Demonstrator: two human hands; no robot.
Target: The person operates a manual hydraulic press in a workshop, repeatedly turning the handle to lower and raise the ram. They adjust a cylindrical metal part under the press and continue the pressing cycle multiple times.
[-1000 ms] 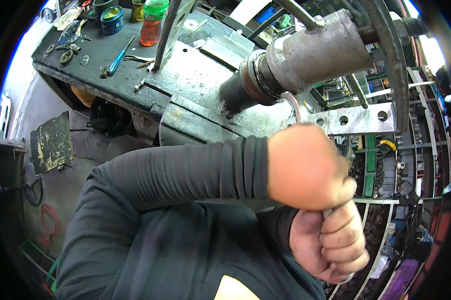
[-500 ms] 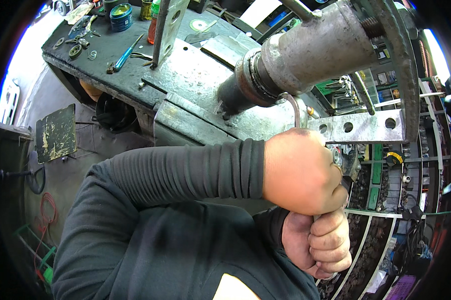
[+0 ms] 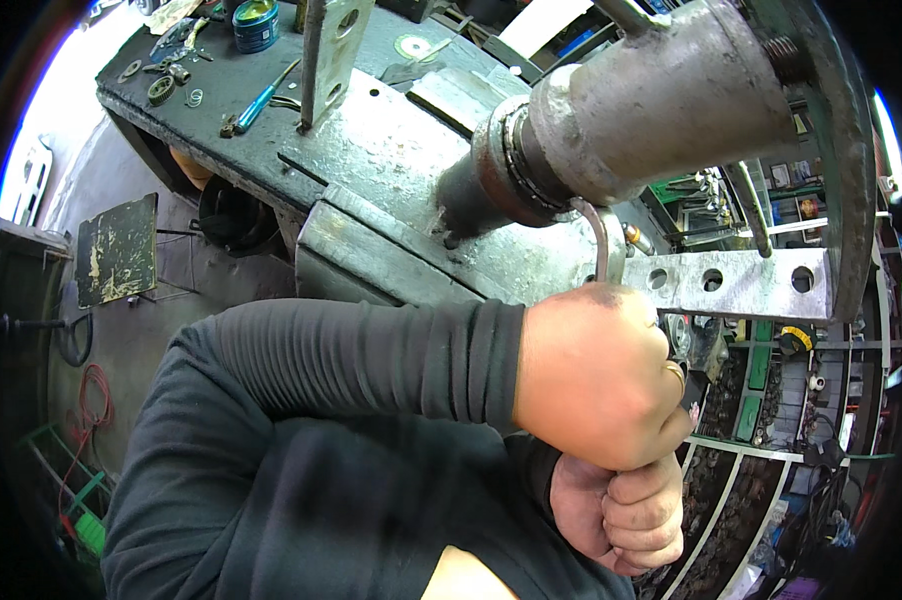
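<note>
My left hand is closed in a fist, its arm reaching across from the left in a dark sleeve. Just below it, my right hand is also closed, thumb side up. Out of the top of my left fist comes a bent metal bar, its curved tip touching the lower rim of a worn steel cylinder. The rest of the bar is hidden in my fists, which are stacked in line with it. A dark rod runs from the cylinder's ringed end down toward a steel plate.
An upright holed bar stands on the workbench, near a blue-handled screwdriver and a blue can. A holed steel bar extends right of my hands. Shelves of parts line the right side.
Both fists have moved slightly down toward my body, and a bit more of the bent bar shows above my left hand. The view has shifted a little, too.
</note>
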